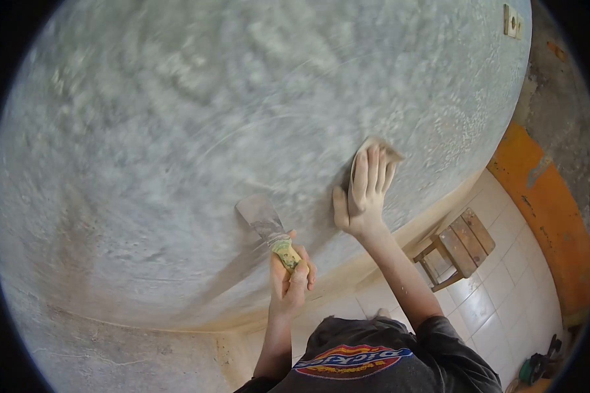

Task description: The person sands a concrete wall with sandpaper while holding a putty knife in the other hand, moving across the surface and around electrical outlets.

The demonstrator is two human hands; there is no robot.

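Note:
My left hand [290,283] is closed around the yellowish handle of a putty knife [261,216]. Its wide metal blade points up and left, close against the mottled grey wall [177,118]. Higher and to the right, my right hand [368,190] lies over a piece of sandpaper [394,152], pressing it to the wall. The fingers are stretched upward and look dusty, with the thumb along the near edge; a corner of the sheet sticks out past the fingertips. Pale curved scratch lines mark the wall above.
A small wooden stool [464,243] stands on the white tiled floor [495,291] to the right. A wall socket [512,21] is at the top right. An orange-painted surface [537,190] lies beyond the stool, and a dark green object [536,368] sits at the lower right.

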